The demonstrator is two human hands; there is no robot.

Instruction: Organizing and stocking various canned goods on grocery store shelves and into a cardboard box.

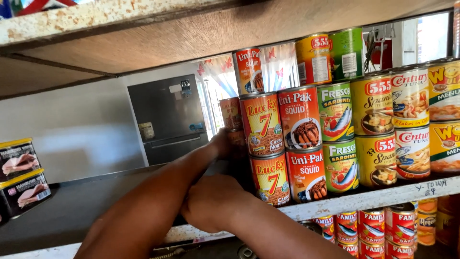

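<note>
- While your left hand (225, 144) reaches deep, fingers hidden behind the can stack (262, 144), grip unreadable.
- Right hand (211, 201) nearer you, curled on the shelf edge (335, 204), holding nothing visible.
- Rear can (231, 113) stands upright, just above left hand.

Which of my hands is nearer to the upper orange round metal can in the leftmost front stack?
Left. The left hand reaches just left of the upper orange can, at its height; the right hand sits lower, by the shelf's front edge.
</note>
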